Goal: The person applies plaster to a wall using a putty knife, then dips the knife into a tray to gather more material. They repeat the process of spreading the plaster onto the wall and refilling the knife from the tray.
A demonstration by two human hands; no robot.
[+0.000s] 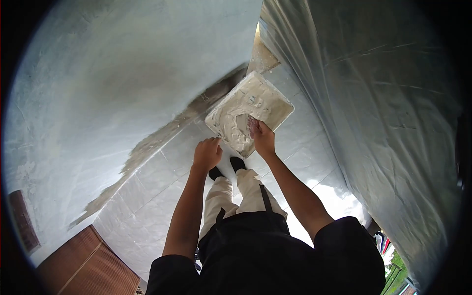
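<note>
A square, shallow tub (pixel 279 100) smeared with off-white plaster is in front of my feet, tilted cornerwise in view. My left hand (pixel 207 153) is closed, its fingertips at the near left edge of the tub, seemingly gripping the rim; the exact hold is partly hidden. Over the plaster (pixel 231 120), my right hand (pixel 264 136) is wrapped round the pinkish handle of a trowel (pixel 243 124). The trowel's flat blade lies in the plaster and is partly covered by it.
On the left rises a pale wall (pixel 123 108) with a bare grey-brown strip (pixel 152 147) along its foot. Plastic sheeting covers the floor (pixel 142 196) and hangs on the right (pixel 373 108). A brown ribbed panel (pixel 88 265) is at lower left.
</note>
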